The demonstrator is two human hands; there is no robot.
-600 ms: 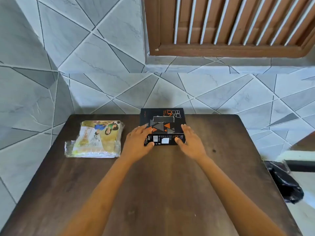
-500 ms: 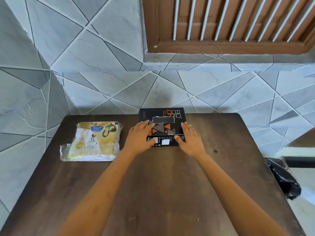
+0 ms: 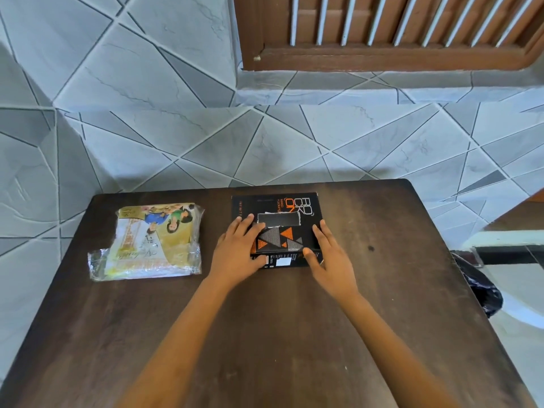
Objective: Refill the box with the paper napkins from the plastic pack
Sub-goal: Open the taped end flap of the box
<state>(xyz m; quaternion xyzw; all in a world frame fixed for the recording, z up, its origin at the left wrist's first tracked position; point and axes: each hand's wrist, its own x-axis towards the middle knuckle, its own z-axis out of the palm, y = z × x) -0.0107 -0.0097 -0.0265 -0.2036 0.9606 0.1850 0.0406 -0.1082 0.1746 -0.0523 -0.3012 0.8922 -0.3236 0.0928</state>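
Observation:
A black box [image 3: 279, 228] with orange and grey triangles and a slot in its top lies flat on the dark wooden table [image 3: 265, 334], near the far edge. My left hand [image 3: 238, 254] grips the box's left near corner, fingers on top and thumb on the front face. On the box's right side, my right hand [image 3: 329, 257] holds it with the thumb at the front edge. The plastic pack of paper napkins [image 3: 150, 242], clear wrap with a yellow printed label, lies flat to the left of the box, apart from both hands.
A tiled wall stands right behind the table's far edge, with a wooden louvred window [image 3: 382, 30] above. A black plastic bag [image 3: 479, 290] sits on the floor off the table's right side.
The view has tilted slightly, shifting the table lower in the picture. Both hands stay on the box in about the same grip; the box and the pack have not visibly moved.

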